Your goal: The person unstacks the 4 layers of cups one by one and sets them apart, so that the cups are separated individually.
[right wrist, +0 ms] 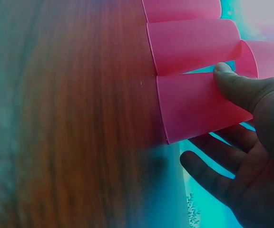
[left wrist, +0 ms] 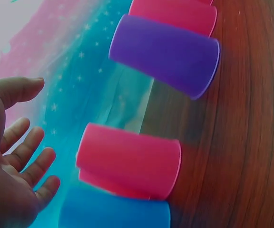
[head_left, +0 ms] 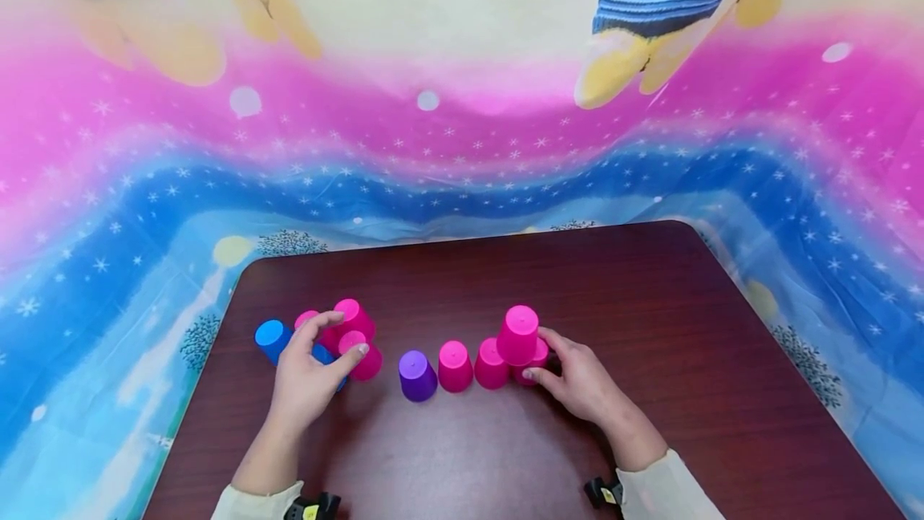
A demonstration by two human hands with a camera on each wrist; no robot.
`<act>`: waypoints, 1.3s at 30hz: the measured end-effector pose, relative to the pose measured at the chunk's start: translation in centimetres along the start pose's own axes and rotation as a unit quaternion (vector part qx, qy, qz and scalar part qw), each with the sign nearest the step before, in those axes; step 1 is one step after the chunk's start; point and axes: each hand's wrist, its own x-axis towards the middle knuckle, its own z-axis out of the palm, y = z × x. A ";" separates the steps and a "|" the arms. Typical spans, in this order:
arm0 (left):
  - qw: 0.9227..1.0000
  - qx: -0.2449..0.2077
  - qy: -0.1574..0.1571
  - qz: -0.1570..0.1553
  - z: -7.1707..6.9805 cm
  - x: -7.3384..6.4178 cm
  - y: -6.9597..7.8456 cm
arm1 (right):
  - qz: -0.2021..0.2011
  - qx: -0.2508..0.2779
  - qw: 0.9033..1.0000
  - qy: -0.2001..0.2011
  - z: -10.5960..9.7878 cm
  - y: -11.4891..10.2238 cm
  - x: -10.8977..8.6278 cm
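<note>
A person's two hands are working among upside-down plastic cups on a dark reddish-brown table [head_left: 469, 456]. The left hand [head_left: 306, 379] is hovering over a cluster at the left, its thumb and fingers spreading wide and holding nothing; the left wrist view is showing a gap between fingertips and cups. That cluster is including a blue cup [head_left: 271, 337] at its outer edge, a second blue cup [head_left: 322, 355] (mostly hiding behind the hand) and several pink cups [head_left: 364, 361].

The right hand [head_left: 588, 387] is curving narrowly round the lower right pink cup [right wrist: 194, 104], thumb resting on one side, fingers reaching behind the other. An upper pink cup [head_left: 520, 334] is sitting across that cup and the pink cup beside it [head_left: 491, 367]. Leftward, another pink cup [head_left: 455, 367] and then a purple cup [head_left: 417, 377] are continuing the row. Behind the table, a pink-and-blue backdrop [head_left: 462, 135] is hanging, showing snowflakes and cartoon figures.
</note>
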 end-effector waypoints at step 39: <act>0.984 -0.043 -0.133 0.114 10.6 -0.1 6.1 | -0.029 -0.020 0.999 -0.002 -0.4 0.1 0.2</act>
